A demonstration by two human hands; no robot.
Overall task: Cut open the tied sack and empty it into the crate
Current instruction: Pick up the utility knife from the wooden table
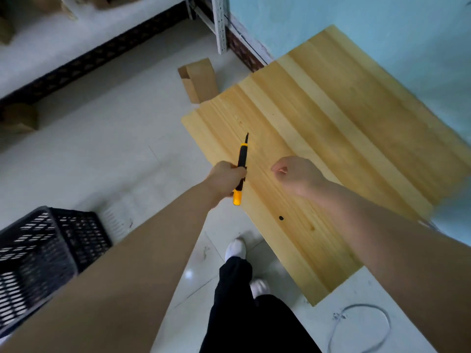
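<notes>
Standing on a white tiled floor (114, 149), faced a pale wooden bench (331, 118) that spread beneath and ahead of both sets of fingers, its far side against a light blue wall. Had a black lattice crate (43, 250) down on the floor, well behind and to the left of the left fingers, apart from the bench. Had a brown cardboard box (201, 80) on the floor too, well ahead of the fingers and just beside the bench's far left edge. Reached the left hand (225, 178) out over the bench's left edge, fingers wrapped firmly round the middle of a yellow-and-black utility knife (240, 171), dark blade extended and pointing away from the body above the wood. Held the right hand (297, 174) over the bench just right of the knife, apart from it, fingers curled in toward the palm with nothing seen in them, though blurred. Showed a small dark hole (281, 218) in the bench top, behind both hands' fingers.
</notes>
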